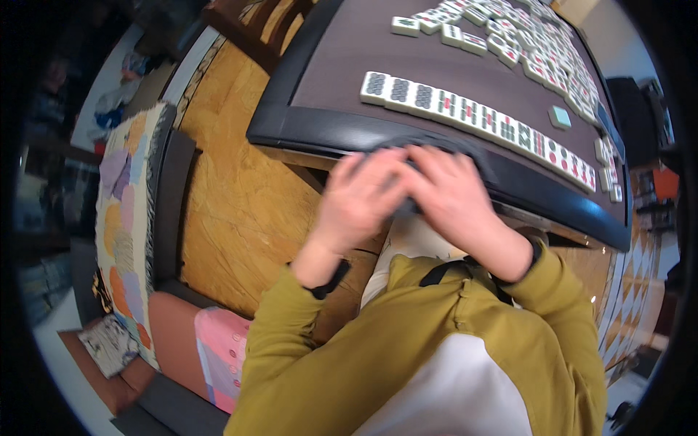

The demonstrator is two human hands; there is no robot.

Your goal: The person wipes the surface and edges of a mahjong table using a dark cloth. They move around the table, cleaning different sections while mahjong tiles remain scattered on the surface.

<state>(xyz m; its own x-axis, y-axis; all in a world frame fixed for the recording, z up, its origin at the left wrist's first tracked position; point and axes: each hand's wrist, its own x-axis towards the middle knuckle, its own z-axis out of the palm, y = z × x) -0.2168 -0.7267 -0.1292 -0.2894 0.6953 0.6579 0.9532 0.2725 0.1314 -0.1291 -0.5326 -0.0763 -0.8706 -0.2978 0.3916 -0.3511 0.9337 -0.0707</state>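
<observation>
A dark grey cloth (474, 151) is bunched at the table's padded near edge, partly hidden under my fingers. My left hand (358, 205) grips it from the left, its fingers bent and slightly blurred. From the right, my right hand (452, 195) closes over the same cloth, and the fingertips of both hands meet. Just beyond them a long row of mahjong tiles (486, 125) stands on the brown table top (342, 54), faces toward me. Neither hand touches the tiles.
Many loose mahjong tiles (534, 51) lie scattered across the far side. One tile (559, 117) rests face down, green back up, behind the row. A wooden chair (254, 33) stands at the far left corner. A sofa with a patterned cover (127, 218) is at left.
</observation>
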